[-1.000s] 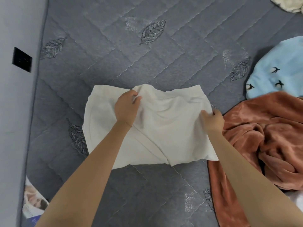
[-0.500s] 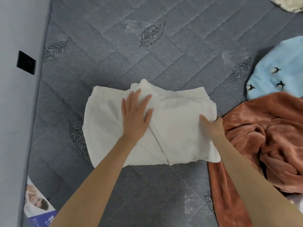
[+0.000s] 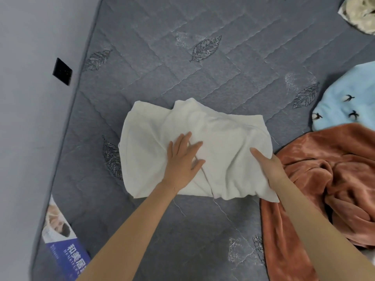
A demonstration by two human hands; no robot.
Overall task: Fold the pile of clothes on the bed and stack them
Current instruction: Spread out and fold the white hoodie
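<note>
Matt white cloth point(image 3: 213, 138) lies on quilted grey mattress fabric point(image 3: 162, 57).

bed point(image 3: 182, 67): grey quilted, leaf pattern | white garment point(image 3: 219, 142): partly folded, lies flat mid-bed | left hand point(image 3: 183, 159): flat on the garment's middle, fingers spread | right hand point(image 3: 267, 165): grips its right edge, thumb on top | rust fleece point(image 3: 334, 169): crumpled, touching the garment's right edge | blue bird-print cloth point(image 3: 345, 102): beyond the fleece

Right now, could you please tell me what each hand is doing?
Left hand: open, pressing flat on the white garment.
Right hand: gripping the white garment's right edge.
</note>
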